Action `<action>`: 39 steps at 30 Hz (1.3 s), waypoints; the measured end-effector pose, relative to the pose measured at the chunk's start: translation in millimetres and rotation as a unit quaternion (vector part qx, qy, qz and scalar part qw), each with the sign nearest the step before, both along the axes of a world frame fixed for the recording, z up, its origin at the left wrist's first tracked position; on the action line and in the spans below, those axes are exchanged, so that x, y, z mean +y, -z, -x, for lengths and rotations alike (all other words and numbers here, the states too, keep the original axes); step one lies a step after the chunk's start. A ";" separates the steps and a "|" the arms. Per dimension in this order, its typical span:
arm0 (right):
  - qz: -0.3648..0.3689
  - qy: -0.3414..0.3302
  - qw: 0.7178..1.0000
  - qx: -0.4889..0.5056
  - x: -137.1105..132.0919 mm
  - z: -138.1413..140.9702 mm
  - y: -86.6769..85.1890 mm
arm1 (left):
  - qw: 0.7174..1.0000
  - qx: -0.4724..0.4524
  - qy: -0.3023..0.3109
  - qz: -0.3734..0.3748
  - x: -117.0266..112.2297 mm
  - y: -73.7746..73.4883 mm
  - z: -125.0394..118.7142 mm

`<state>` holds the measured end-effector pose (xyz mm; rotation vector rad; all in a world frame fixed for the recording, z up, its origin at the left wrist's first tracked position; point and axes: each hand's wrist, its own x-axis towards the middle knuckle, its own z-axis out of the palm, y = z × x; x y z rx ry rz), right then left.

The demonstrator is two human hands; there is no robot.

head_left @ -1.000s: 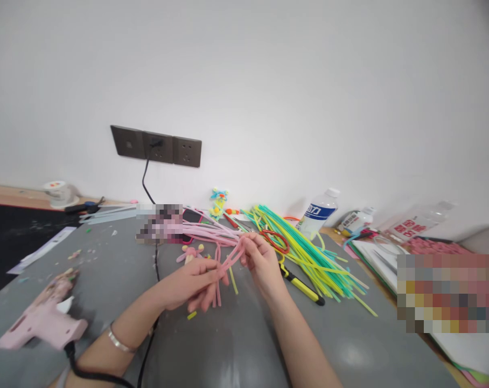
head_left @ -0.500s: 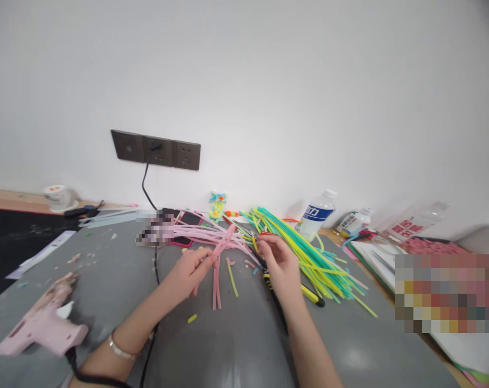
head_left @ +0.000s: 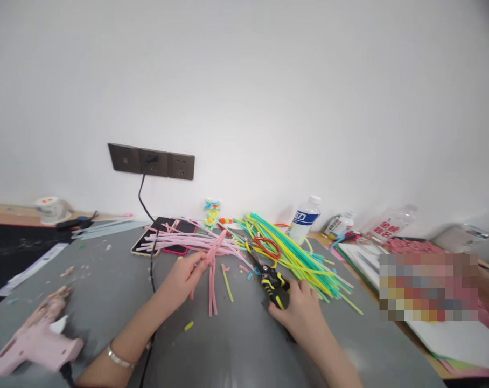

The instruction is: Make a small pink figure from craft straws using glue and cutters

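In the head view my left hand [head_left: 183,280] is closed around several pink pipe cleaners [head_left: 215,245]. They cross at my fingertips; two ends hang down toward the table and others point up to the right. My right hand [head_left: 303,310] is on the handles of black-and-yellow pliers [head_left: 272,280], thumb on the near side and fingers on the far side. The pliers lie with their jaws pointing away and left. Beyond them is a red-orange loop handle [head_left: 267,247]. Lighter pink pipe cleaners [head_left: 175,241] lie behind my left hand.
Green and yellow pipe cleaners [head_left: 297,256] are heaped at right, near a water bottle [head_left: 305,218]. A pink glue gun [head_left: 38,339] lies at left. A black cord [head_left: 152,269] runs past my left forearm. Phones [head_left: 180,234] lie under the pink bundle. Papers [head_left: 450,339] are at far right.
My right hand has moved nearer and down from the red-orange handle to the pliers' handles. The left hand still holds the pink pipe cleaners. The view has shifted slightly.
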<state>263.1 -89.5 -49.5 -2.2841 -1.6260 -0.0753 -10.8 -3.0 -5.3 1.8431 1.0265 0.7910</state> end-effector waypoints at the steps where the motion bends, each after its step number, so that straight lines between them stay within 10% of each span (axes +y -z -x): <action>1: 0.001 0.000 1.000 0.024 -1.7 -3.4 -3.8 | 1.000 0.001 0.000 -0.001 0.1 0.2 0.1; 7: -0.012 -0.028 0.928 0.371 -16.8 -7.2 -28.5 | 1.000 0.007 -0.005 -0.015 0.1 0.4 0.2; 12: 0.114 -0.163 0.594 0.779 -15.1 29.1 -32.9 | 1.000 0.015 0.003 -0.023 0.6 2.9 2.1; 15: 0.170 -0.211 0.490 0.829 -12.5 52.8 -37.9 | 0.999 0.018 0.011 -0.026 1.3 3.9 3.4; 30: 0.165 -0.202 0.468 0.845 -7.6 74.5 -57.1 | 0.995 0.054 0.034 -0.083 1.4 3.9 2.6; 39: 0.128 -0.159 0.556 0.806 -10.5 80.7 -51.9 | 0.992 0.069 0.049 -0.090 0.6 1.9 2.8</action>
